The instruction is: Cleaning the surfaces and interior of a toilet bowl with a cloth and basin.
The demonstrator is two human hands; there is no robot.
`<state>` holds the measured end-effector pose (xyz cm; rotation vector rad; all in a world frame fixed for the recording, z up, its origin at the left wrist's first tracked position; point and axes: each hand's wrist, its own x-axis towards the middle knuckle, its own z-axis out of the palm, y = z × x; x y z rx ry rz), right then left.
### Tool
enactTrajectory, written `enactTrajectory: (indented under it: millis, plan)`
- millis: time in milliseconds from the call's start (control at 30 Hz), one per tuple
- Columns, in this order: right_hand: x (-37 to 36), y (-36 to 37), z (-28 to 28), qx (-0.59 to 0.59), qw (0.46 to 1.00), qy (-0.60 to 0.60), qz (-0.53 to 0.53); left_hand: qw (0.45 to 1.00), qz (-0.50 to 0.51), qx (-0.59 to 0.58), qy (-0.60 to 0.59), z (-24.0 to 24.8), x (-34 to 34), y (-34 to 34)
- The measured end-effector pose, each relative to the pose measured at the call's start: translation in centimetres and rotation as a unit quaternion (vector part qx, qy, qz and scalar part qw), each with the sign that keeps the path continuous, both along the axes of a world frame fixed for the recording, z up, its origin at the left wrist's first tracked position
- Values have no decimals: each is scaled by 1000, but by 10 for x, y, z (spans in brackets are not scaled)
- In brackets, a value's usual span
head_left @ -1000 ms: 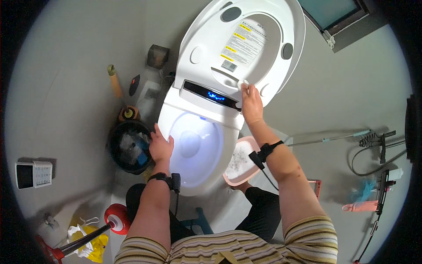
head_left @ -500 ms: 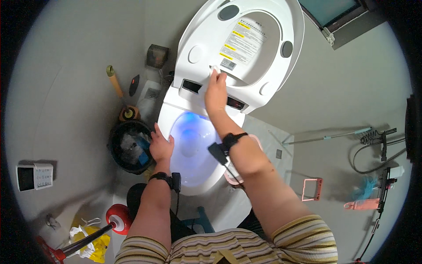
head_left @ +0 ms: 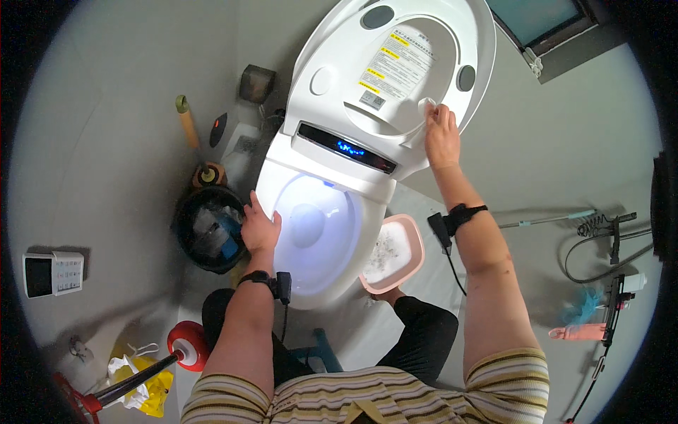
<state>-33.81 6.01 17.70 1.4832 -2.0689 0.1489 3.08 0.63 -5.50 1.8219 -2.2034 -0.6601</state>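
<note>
A white toilet (head_left: pixel 279 178) stands in front of me with its seat (head_left: pixel 332 109) and lid raised. Its bowl (head_left: pixel 311 265) is lit bluish from within, and a dark panel (head_left: pixel 371 159) at the hinge shows a blue display. My right hand (head_left: pixel 443 138) is closed on a small white wad, cloth or tissue (head_left: pixel 426 104), pressed against the seat ring's lower right part. Flat on the left side of the bowl's rim rests my left hand (head_left: pixel 260 227), fingers apart and holding nothing.
Right of the bowl is a pink basin (head_left: pixel 421 254) of white foam with dark specks. At left stand a lined black bin (head_left: pixel 182 247) and a wooden-handled brush (head_left: pixel 187 127). A red round-headed tool (head_left: pixel 189 345) is lower left; a hose (head_left: pixel 571 258) hangs at right.
My right hand has slid rightward along the raised seat with the white wad, uncovering the lit display and the pink basin. The bowl's strong blue glow has paled. My left hand stays put.
</note>
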Motion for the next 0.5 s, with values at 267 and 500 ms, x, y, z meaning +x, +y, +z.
enactTrajectory:
  millis: [267,500]
  plan:
    - [79,-36,-113,-84,995,-47,15,1000,4,-22,-21,3,-2,0]
    - [89,-65,-93,-21,991,-108,82,1000,1,-12,-17,6,0,0]
